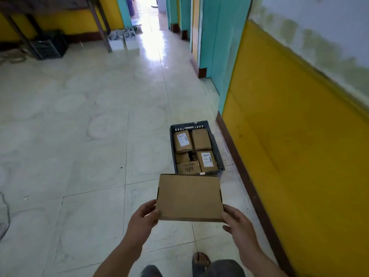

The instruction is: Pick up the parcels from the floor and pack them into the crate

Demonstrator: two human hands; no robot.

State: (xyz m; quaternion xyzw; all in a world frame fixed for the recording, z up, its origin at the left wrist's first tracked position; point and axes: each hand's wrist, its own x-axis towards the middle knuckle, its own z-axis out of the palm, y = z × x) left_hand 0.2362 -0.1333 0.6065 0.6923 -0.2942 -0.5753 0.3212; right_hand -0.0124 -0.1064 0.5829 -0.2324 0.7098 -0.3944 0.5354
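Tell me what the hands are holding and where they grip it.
A flat cardboard parcel: the left hand grips its near left corner, the right hand its near right corner.

Your parcel (189, 196) is plain brown cardboard. The crate (189, 127) you face is dark grey; its parcels (201, 139) are brown, two bearing white labels (183, 140). The floor (79, 136) is pale cream tile, the wall (299, 136) yellow.
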